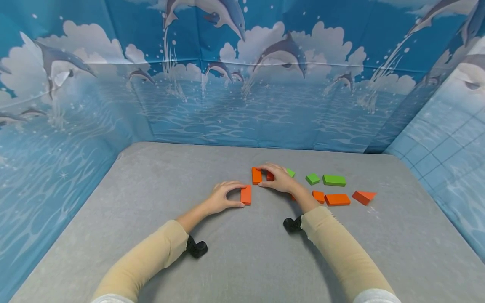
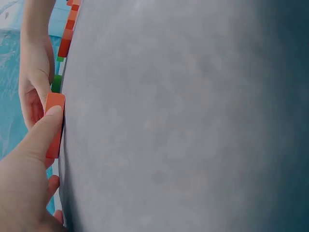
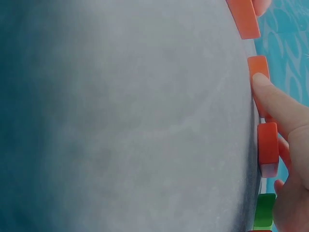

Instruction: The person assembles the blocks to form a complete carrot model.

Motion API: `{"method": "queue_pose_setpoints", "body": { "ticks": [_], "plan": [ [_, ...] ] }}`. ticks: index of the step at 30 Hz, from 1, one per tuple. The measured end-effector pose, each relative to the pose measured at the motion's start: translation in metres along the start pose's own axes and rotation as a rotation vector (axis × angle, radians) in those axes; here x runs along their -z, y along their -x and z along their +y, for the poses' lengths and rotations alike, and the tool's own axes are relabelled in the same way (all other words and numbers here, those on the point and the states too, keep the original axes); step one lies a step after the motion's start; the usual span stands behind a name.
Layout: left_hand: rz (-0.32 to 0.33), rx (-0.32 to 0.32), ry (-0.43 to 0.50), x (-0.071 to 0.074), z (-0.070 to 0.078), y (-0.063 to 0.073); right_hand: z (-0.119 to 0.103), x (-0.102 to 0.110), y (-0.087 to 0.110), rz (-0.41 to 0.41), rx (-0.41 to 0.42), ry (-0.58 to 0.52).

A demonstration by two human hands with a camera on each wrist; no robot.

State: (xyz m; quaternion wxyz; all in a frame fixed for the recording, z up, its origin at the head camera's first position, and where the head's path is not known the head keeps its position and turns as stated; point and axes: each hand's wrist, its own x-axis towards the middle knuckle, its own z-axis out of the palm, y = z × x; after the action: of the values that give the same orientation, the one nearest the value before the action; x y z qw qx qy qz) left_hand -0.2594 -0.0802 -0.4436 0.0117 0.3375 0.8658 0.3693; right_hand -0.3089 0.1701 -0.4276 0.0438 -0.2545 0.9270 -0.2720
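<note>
My left hand (image 1: 221, 197) pinches an orange rectangular block (image 1: 246, 195) between thumb and fingers, near the middle of the table. In the left wrist view the thumb presses one face of that orange block (image 2: 56, 99). Slightly farther back and to the right, my right hand (image 1: 279, 177) grips a second orange block (image 1: 257, 176) by its two ends. The right wrist view shows the thumb on that block's near end (image 3: 258, 64). A red block (image 1: 270, 176) stands just under the right hand, partly hidden by it. The two held blocks are apart.
On the grey table (image 1: 113, 219), to the right, lie a small green block (image 1: 312, 179), a long green block (image 1: 334, 180), an orange block (image 1: 337, 200), a smaller orange piece (image 1: 318, 196) and an orange triangular block (image 1: 364, 197). Dolphin-print curtains (image 1: 235, 109) surround the table.
</note>
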Motion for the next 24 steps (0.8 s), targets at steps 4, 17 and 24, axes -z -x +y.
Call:
{"method": "queue_pose_setpoints", "body": {
  "ticks": [4, 17, 24],
  "plan": [
    [0.02, -0.003, -0.005, -0.003, -0.002, 0.002, 0.0, 0.0, 0.001, 0.021, 0.02, -0.016],
    [0.031, -0.006, -0.053, -0.007, -0.003, 0.002, -0.021, 0.011, 0.029, 0.074, 0.111, -0.059],
    [0.04, -0.002, -0.059, -0.008, -0.006, 0.003, -0.03, -0.002, 0.05, 0.054, 0.16, -0.076]
  ]
}}
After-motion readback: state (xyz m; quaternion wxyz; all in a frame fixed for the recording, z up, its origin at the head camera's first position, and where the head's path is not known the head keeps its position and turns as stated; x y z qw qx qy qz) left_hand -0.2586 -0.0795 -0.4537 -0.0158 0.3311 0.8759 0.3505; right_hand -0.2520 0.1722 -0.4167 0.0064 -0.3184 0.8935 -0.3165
